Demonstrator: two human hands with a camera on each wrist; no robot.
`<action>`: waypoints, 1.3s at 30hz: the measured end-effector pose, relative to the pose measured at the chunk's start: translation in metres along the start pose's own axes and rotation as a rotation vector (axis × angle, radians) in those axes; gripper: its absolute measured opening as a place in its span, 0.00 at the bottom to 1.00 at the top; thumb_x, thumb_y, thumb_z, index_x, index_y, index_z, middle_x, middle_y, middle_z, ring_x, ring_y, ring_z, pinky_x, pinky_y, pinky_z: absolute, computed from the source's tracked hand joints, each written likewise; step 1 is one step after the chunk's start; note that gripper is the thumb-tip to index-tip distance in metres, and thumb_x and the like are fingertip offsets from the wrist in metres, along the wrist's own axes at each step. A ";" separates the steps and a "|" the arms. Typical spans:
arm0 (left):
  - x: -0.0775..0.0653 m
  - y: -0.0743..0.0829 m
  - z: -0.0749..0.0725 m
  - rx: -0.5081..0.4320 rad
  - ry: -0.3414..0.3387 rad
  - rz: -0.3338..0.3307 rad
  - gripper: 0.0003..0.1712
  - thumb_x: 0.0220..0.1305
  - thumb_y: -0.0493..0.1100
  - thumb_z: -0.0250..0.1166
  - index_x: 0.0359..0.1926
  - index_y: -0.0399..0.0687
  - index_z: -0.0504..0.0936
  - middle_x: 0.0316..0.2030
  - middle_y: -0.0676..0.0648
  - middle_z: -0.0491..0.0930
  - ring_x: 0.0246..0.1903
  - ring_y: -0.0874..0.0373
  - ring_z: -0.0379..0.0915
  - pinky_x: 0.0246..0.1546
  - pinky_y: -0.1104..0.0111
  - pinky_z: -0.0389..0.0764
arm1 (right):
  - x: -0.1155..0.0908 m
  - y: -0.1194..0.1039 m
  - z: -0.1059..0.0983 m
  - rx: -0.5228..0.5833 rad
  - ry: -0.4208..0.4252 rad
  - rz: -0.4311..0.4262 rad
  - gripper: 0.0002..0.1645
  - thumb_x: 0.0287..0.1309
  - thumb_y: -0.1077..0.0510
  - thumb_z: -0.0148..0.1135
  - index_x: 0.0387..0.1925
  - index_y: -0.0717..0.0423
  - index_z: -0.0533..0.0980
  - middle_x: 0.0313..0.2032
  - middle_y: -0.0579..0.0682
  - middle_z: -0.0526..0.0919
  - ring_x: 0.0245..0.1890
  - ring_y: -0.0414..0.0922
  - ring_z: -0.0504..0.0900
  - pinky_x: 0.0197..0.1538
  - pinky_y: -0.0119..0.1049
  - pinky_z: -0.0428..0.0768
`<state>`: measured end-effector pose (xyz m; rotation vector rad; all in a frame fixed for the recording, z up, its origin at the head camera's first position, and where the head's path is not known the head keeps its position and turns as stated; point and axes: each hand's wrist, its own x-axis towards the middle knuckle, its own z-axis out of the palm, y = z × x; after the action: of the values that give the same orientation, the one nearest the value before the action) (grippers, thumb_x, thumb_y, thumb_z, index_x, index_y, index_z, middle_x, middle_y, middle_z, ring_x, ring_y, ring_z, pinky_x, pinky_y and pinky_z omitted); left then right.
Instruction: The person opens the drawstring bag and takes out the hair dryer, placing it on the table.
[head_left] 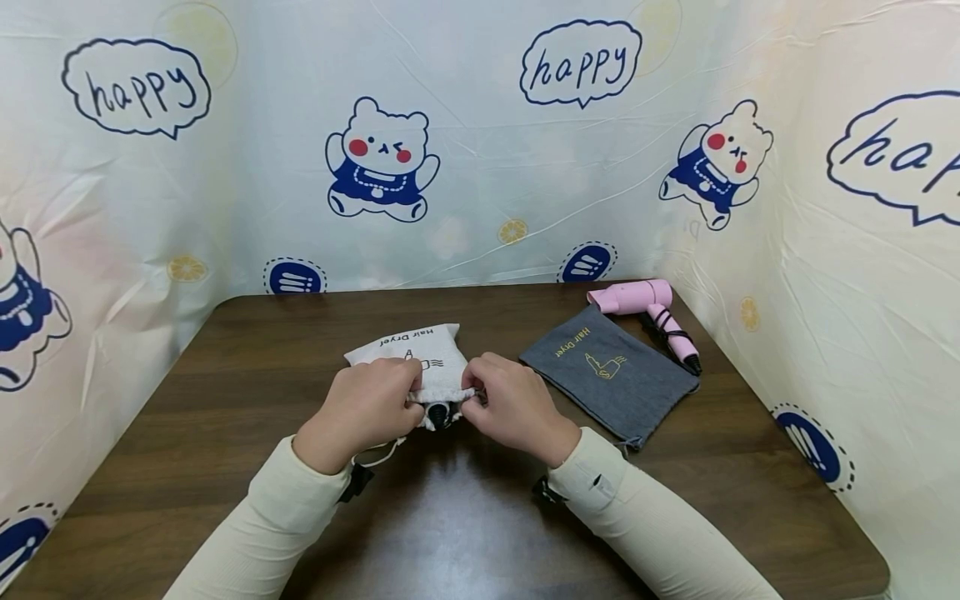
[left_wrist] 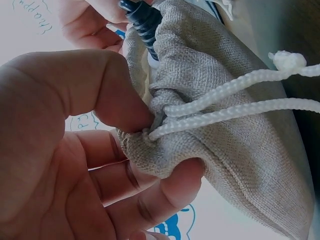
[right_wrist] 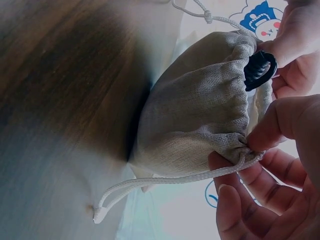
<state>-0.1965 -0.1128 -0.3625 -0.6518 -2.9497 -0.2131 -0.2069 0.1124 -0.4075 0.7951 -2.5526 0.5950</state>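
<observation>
Both hands pinch the mouth of a light linen drawstring bag (head_left: pixel 442 362) printed "Hair Dryer". My left hand (head_left: pixel 367 408) grips one side of the gathered rim; in the left wrist view its thumb and fingers (left_wrist: pixel 175 187) squeeze the cloth where the white drawstring (left_wrist: pixel 240 115) comes out. On the other side, my right hand (head_left: pixel 517 408) pinches the rim between thumb and fingers, beside a second cord loop (right_wrist: pixel 150 181). From the partly open mouth sticks a ribbed black cord end (right_wrist: pixel 257 70); the rest of what is inside is hidden by the cloth.
To the right, a dark grey drawstring bag (head_left: pixel 607 375) with gold print lies flat on the brown table (head_left: pixel 247 400). Behind it rests a pink hair dryer (head_left: pixel 637 296), its black cord wrapped round the handle. A printed curtain (head_left: pixel 480 150) encloses the table's back and sides.
</observation>
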 end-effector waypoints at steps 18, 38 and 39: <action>0.000 -0.002 0.002 0.007 0.006 0.008 0.06 0.53 0.41 0.66 0.28 0.55 0.75 0.23 0.56 0.74 0.20 0.57 0.68 0.17 0.60 0.65 | 0.000 0.003 0.001 -0.017 -0.004 0.002 0.09 0.51 0.59 0.67 0.34 0.42 0.78 0.28 0.36 0.72 0.24 0.35 0.70 0.26 0.31 0.69; 0.000 -0.005 0.000 0.020 -0.013 0.003 0.07 0.56 0.37 0.64 0.29 0.56 0.77 0.25 0.57 0.75 0.21 0.57 0.68 0.17 0.60 0.66 | 0.001 0.005 0.000 -0.029 0.012 0.000 0.10 0.51 0.62 0.65 0.32 0.42 0.78 0.28 0.35 0.74 0.24 0.35 0.71 0.27 0.32 0.70; 0.000 -0.005 0.000 0.022 -0.012 0.003 0.08 0.56 0.36 0.63 0.28 0.56 0.77 0.25 0.57 0.75 0.21 0.57 0.68 0.17 0.60 0.66 | 0.001 0.005 0.000 -0.033 0.013 0.000 0.10 0.52 0.62 0.65 0.32 0.42 0.78 0.28 0.35 0.75 0.24 0.35 0.71 0.27 0.32 0.70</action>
<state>-0.1987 -0.1169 -0.3629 -0.6573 -2.9584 -0.1773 -0.2111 0.1161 -0.4081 0.7770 -2.5441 0.5553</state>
